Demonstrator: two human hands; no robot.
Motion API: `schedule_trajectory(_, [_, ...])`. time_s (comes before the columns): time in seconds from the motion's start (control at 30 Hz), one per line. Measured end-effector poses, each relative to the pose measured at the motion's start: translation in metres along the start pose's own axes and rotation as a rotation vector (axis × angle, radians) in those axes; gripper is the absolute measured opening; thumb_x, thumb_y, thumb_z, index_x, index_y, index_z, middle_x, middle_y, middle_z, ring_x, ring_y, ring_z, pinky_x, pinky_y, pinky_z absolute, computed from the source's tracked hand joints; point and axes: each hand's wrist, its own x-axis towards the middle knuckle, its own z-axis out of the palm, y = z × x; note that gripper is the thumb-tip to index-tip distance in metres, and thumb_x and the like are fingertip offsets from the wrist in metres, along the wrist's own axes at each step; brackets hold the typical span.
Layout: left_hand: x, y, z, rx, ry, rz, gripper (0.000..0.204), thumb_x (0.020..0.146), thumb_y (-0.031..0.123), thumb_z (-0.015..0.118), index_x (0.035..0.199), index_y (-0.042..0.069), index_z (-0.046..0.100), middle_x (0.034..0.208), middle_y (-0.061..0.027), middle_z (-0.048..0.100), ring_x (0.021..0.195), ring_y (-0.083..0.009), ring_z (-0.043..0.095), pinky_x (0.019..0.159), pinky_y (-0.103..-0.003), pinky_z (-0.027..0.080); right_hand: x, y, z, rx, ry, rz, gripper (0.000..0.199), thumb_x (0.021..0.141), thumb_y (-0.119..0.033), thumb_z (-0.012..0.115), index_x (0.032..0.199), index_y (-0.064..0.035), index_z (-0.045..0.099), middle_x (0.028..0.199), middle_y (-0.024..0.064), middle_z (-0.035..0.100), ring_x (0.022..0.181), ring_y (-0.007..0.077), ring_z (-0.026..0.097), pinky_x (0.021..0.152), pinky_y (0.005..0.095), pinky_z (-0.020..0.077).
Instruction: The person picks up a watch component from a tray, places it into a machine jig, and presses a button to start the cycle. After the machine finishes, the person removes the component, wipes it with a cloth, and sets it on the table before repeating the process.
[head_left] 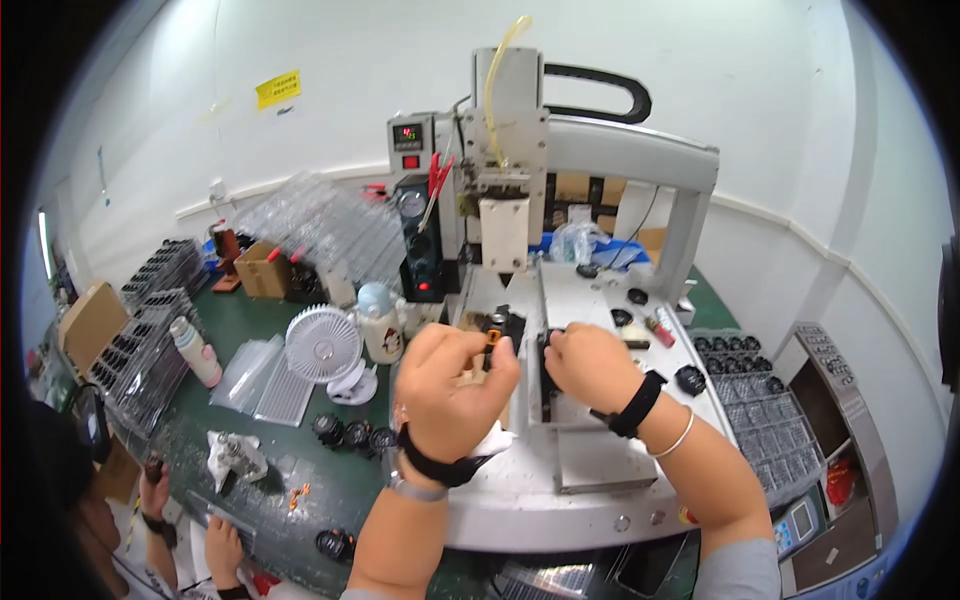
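Note:
My left hand [450,385] is raised over the white machine bed [590,460] and pinches a small orange part [492,338] between thumb and fingers. Just past it, a black part [512,325] sits on the bed. My right hand [588,362] grips a black component [548,352] set in the upright fixture at the middle of the bed. Both wrists carry black straps, and the right one also has a thin bangle. A white dispensing head [503,232] hangs above and behind my hands.
A small white fan [322,345], a round-capped bottle [380,322] and a pink-capped bottle [196,352] stand on the green table at left. Clear trays of black parts [765,400] lie right. Another person's hands [190,520] work at the lower left.

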Motion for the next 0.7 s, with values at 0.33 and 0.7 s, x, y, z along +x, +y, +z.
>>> schedule_trajectory(0.33, [-0.072, 0.025, -0.204, 0.818, -0.292, -0.160, 0.011, 0.066, 0.001, 0.067, 0.072, 0.001, 0.057, 0.068, -0.0086, 0.054, 0.062, -0.0227, 0.051, 0.057, -0.032, 0.040, -0.049, 0.049, -0.108, 0.496, 0.080, 0.010, 0.018, 0.083, -0.003, 0.054, 0.101, -0.0007, 0.054, 0.090, 0.0082, 0.051, 0.072, 0.0144, 0.049, 0.064, 0.0248, 0.0419])
schedule_trajectory(0.7, [-0.152, -0.029, -0.213, 0.980, -0.904, -0.462, 0.018, 0.067, 0.022, 0.070, 0.073, 0.006, 0.064, 0.069, -0.0111, 0.054, 0.070, -0.0310, 0.055, 0.063, -0.040, 0.043, -0.211, 0.109, -0.114, -0.046, -0.791, 0.385, 0.042, 0.049, -0.034, 0.080, 0.058, -0.0063, 0.049, 0.057, 0.0108, 0.050, 0.056, 0.0302, 0.051, 0.051, 0.0376, 0.0378])
